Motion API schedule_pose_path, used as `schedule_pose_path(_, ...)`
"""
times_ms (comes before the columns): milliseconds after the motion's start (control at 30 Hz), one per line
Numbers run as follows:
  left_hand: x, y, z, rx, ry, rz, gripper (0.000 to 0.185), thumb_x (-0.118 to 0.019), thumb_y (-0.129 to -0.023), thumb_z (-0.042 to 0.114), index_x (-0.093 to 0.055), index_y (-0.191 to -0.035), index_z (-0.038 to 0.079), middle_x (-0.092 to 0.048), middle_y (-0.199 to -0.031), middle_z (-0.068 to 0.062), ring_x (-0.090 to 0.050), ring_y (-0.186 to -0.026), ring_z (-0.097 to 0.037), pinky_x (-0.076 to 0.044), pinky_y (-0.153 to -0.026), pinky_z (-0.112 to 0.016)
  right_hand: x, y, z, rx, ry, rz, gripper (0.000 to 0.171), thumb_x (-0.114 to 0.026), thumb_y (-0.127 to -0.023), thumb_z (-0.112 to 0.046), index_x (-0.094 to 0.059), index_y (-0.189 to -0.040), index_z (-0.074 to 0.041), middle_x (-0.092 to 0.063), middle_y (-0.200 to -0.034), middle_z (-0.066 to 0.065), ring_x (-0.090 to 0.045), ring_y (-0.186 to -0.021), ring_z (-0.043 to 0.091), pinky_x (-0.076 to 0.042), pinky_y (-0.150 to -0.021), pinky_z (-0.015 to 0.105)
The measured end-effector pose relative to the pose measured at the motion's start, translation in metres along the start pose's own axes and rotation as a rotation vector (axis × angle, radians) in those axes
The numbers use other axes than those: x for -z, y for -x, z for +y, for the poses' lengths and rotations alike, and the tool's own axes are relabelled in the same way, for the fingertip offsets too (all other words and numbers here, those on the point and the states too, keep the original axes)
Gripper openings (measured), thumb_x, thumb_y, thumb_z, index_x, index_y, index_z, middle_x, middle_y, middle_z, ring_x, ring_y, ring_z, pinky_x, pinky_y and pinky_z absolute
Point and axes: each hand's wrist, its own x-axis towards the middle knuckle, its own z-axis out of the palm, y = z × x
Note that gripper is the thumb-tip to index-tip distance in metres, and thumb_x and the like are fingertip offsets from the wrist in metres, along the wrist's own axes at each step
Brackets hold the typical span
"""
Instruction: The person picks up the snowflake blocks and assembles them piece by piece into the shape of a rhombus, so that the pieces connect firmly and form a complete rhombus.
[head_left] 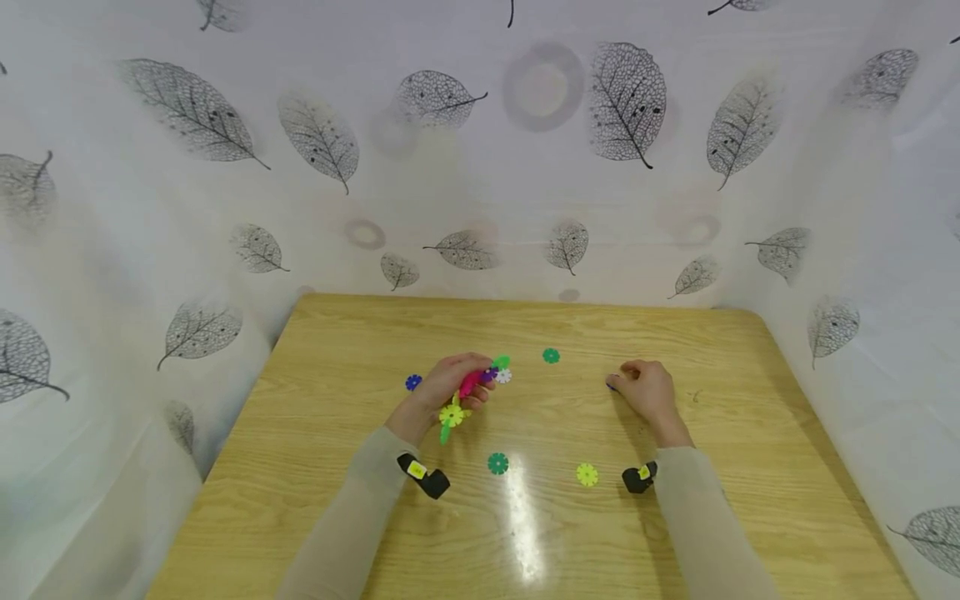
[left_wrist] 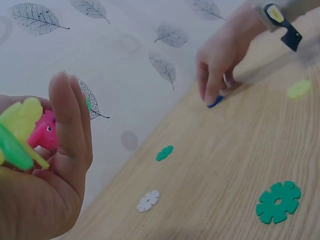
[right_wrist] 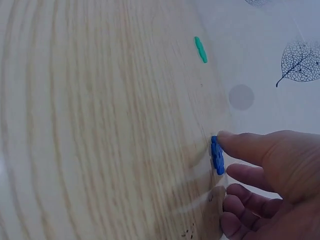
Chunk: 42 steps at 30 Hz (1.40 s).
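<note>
Bright, soft light; white glare streak on tabletop (head_left: 558,533); wrist views hazy.

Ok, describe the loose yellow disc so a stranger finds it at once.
On the wooden table, between the two sleeves, runs a white glare. Right of it lies the notched yellow disc; a green disc sits left, and no other loose disc is yellow.

On my feed the table (head_left: 675,333) looks like wood, its grain showing through a smooth, glossy finish that throws back the light. The blue disc (right_wrist: 217,159) and the joined pieces (head_left: 470,384) look to me like smooth plastic, while the leaf-printed backdrop (head_left: 465,183) and the sleeves (head_left: 341,517) read as soft, matt cloth.
</note>
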Motion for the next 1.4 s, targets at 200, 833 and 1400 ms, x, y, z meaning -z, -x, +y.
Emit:
schedule_pose_path(200, -0.0001, 0.0004, 0.001, 0.0, -0.003, 0.018, 0.029, -0.059, -0.1, 0.028, -0.06, -0.117, 0.005, -0.066, -0.084, -0.006, -0.06, -0.057, -0.008, -0.052, -0.051, -0.017, 0.0012, 0.0005, 0.0012, 0.009, 0.001, -0.022, 0.041, -0.074, -0.09, -0.025, -0.068, -0.114, 0.008, -0.066, -0.105, 0.024, -0.06, -0.089, 0.033, -0.053, -0.077, 0.047)
schedule_pose_path(833, -0.0009, -0.0007, 0.0006, 0.0, -0.005, 0.017, 0.031, -0.058, -0.1, 0.028, -0.059, -0.12, 0.004, -0.066, -0.084, -0.007, -0.06, -0.059, -0.008, -0.052, -0.052, -0.016, -0.0012, 0.0021, -0.002, -0.031, 0.017, -0.023, 0.035, -0.075, -0.09, -0.026, -0.066, -0.104, 0.005, -0.065, -0.098, 0.021, -0.06, -0.086, 0.032, -0.052, -0.073, 0.045)
schedule_pose_path(1400, -0.0025, -0.0015, 0.0007, 0.012, 0.0, 0.022, 0.033, -0.058, -0.101, 0.029, -0.059, -0.122, 0.003, -0.067, -0.088, -0.009, -0.061, -0.06, -0.008, -0.054, -0.055, -0.017, -0.0013, 0.0014, -0.0028, -0.05, 0.039, -0.035, 0.031, -0.073, -0.092, -0.027, -0.066, -0.1, 0.002, -0.066, -0.094, 0.017, -0.06, -0.081, 0.028, -0.051, -0.068, 0.038)
